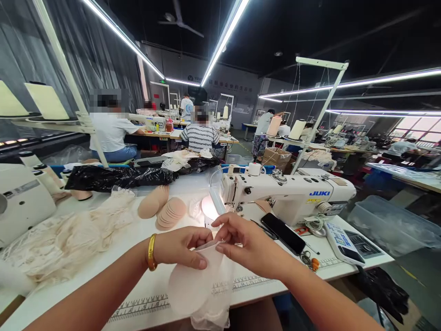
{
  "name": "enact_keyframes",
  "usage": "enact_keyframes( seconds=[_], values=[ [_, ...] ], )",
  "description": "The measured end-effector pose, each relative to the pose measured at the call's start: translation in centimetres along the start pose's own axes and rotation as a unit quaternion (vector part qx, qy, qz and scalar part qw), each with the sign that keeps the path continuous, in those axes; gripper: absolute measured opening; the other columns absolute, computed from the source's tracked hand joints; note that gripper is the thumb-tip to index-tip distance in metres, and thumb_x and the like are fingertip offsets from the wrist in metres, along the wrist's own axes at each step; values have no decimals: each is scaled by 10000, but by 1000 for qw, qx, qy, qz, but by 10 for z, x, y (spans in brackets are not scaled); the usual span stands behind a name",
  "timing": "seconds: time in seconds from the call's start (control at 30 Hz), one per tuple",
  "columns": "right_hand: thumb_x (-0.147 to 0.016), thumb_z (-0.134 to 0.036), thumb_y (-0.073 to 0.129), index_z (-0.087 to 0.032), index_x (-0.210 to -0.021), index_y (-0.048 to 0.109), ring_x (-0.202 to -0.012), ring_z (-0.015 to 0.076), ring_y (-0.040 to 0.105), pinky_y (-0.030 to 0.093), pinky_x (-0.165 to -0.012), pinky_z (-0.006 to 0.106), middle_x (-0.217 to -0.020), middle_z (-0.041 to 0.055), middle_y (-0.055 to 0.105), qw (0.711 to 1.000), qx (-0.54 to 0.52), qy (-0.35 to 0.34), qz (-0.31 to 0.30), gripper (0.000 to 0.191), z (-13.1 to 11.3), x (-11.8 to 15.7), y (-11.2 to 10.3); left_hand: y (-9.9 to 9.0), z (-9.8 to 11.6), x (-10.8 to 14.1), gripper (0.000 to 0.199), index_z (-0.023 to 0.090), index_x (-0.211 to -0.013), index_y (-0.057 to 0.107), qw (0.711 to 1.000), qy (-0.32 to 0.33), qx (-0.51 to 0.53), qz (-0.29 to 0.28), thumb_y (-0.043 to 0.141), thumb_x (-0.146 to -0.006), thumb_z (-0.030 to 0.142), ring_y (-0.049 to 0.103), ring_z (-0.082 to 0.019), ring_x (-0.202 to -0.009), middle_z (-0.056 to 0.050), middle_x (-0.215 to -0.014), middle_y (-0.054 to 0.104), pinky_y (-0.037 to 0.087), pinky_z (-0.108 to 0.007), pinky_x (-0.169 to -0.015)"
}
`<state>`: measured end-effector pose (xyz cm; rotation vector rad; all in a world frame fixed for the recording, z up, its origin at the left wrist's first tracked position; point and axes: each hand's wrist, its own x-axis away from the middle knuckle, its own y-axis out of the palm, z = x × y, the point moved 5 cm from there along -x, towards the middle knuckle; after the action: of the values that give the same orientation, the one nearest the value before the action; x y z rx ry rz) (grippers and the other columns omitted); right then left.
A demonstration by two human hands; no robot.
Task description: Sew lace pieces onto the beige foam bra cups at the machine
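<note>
Left hand (181, 247): pinched the pale round piece (189, 287) at its upper edge, thumb on top.
Right hand (246, 243): thumb and fingers pinched the sheer fabric's (221, 285) top corner.
Pale piece: hung below the hands — nearer the left — over the table's (255, 287) front edge, long axis unclear.
Sewing machine (285, 191): stood ahead, rightward.

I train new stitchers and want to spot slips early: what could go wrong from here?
The thin fabric hangs past the front edge of the table and might slip out of line with the pale pad in the left hand. The phone lies near the right forearm and could get bumped. The fanned beige discs lie beyond the left hand and might be knocked apart.
</note>
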<state>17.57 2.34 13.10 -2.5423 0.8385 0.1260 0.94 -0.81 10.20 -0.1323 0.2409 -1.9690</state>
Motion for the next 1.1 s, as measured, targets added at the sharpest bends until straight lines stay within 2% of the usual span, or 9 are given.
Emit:
enact_keyframes(
  seconds=[0.1,0.17,0.3,0.37,0.43,0.57,0.67,0.9,1.1],
  values=[
    [-940,-160,637,-256,-1173,610,-806,155,649,510,-741,280,-927,-5,719,992,102,-53,48,254,-11,-6,-11,-9,-8,6,380,209,-757,545,996,-32,-76,16,745,-766,533,508,-135,-596,37,-685,547,388,-224,-510],
    [-977,-160,603,-248,-1140,623,-829,166,667,518,-745,286,-958,19,730,965,191,-135,118,187,-18,-10,-11,-26,2,11,356,214,-726,463,973,22,-184,136,667,-843,482,430,-120,-588,52,-662,470,333,-223,-516],
    [-992,-74,521,-211,-1151,620,-839,185,669,513,-714,290,-960,64,742,862,327,-314,225,232,-2,-10,8,-35,20,27,280,217,-706,409,806,200,-478,288,525,-960,239,374,-136,-569,48,-637,433,289,-261,-540],
    [-967,-24,491,-200,-1178,608,-792,173,645,494,-678,279,-951,59,744,839,362,-341,222,299,27,-13,19,-23,9,32,250,215,-742,462,721,244,-588,275,453,-970,113,423,-162,-591,22,-680,503,309,-290,-568],
    [-982,-33,459,-201,-1123,625,-762,172,622,468,-670,287,-906,42,737,826,410,-336,192,275,62,-18,25,-10,-14,30,190,214,-796,519,687,226,-654,222,513,-945,97,498,-194,-650,-4,-754,581,348,-318,-608],
    [-1027,-134,497,-224,-954,660,-783,164,607,441,-678,281,-914,2,726,824,466,-322,1,200,124,-24,28,17,-52,14,141,199,-842,567,706,192,-678,69,690,-861,133,573,-228,-727,-14,-815,645,417,-354,-679],
    [-1015,-134,501,-222,-908,666,-793,169,595,436,-670,280,-909,3,722,836,462,-295,-27,216,144,-28,15,19,-60,-10,210,193,-882,601,707,173,-685,26,555,-860,-11,575,-224,-724,-17,-825,649,414,-353,-668],
    [-961,-30,488,-225,-1015,684,-876,171,589,479,-768,278,-999,23,737,883,369,-291,-14,282,144,-30,-2,0,-84,-45,254,192,-767,587,743,46,-667,39,481,-996,160,527,-190,-562,-14,-700,593,320,-320,-507],
    [-960,-43,498,-219,-1065,723,-813,181,515,456,-728,289,-877,45,651,894,358,-267,-17,304,139,-22,-10,7,-85,-38,268,176,-825,594,753,140,-638,82,423,-1026,129,589,-233,-817,-64,-886,632,462,-371,-736]
  ],
)
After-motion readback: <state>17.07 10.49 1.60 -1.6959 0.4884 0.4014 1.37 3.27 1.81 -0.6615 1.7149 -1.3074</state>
